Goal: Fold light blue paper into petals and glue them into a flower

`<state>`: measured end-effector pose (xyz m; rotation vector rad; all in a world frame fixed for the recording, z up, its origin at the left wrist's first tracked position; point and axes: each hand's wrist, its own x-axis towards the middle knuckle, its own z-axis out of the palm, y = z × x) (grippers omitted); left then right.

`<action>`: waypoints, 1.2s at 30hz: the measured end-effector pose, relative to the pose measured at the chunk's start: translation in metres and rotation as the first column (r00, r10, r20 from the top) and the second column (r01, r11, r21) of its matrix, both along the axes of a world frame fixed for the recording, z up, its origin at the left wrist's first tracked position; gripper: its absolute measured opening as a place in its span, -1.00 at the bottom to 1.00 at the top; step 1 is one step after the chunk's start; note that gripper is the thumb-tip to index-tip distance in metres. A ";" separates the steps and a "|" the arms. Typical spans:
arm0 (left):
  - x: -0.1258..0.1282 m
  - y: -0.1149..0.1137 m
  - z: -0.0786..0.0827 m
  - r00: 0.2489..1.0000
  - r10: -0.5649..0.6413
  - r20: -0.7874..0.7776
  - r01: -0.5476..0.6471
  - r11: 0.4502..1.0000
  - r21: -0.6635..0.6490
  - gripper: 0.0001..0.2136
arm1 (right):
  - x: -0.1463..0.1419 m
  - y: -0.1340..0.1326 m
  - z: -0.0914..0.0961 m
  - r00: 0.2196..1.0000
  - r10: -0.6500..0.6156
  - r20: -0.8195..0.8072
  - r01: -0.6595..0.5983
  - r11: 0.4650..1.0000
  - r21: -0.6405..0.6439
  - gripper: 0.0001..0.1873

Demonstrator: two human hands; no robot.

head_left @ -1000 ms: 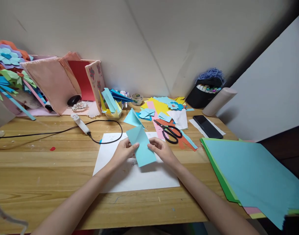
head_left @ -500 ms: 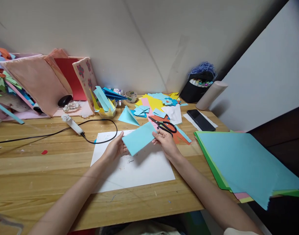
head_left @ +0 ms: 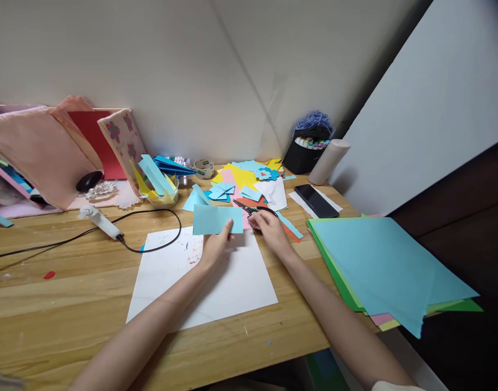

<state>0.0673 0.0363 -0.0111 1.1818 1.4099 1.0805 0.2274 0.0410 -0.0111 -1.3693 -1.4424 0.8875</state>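
Note:
My left hand (head_left: pixel 214 248) pinches the lower right edge of a folded light blue paper rectangle (head_left: pixel 216 219) and holds it up above a white sheet (head_left: pixel 216 282) on the wooden desk (head_left: pixel 69 304). My right hand (head_left: pixel 268 229) has let go of the paper. It rests with curled fingers over the black handles of a pair of scissors (head_left: pixel 249 207), whose blades point to the upper left. Whether the fingers are through the handles is hidden.
A stack of coloured paper sheets (head_left: pixel 379 266) topped by light blue overhangs the desk's right edge. A black phone (head_left: pixel 316 200), a marker case (head_left: pixel 306 152), a roll (head_left: pixel 328 161), paper scraps (head_left: pixel 249 179), a glue gun (head_left: pixel 99 221) with its black cord, and pink folders (head_left: pixel 41 146) crowd the back.
My right hand released the blue paper and moved right onto the scissors. The left hand alone now holds the paper, turned level. The camera view has shifted to the right.

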 end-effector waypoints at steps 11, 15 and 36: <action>-0.005 -0.002 0.012 0.996 -0.057 -0.068 0.056 0.998 -0.013 -0.66 | 0.023 0.016 -0.008 0.819 -0.095 0.565 0.108 0.994 0.010 -0.73; -0.011 0.002 0.023 0.992 -0.013 -0.128 0.027 0.994 0.107 -0.64 | 0.008 0.004 0.004 0.995 -0.067 0.069 0.074 0.993 -0.096 -0.67; -0.020 0.007 0.044 0.981 0.057 -0.185 -0.008 0.967 0.256 -0.62 | -0.029 -0.035 0.006 0.701 0.473 -0.534 -0.645 0.741 -0.190 -0.32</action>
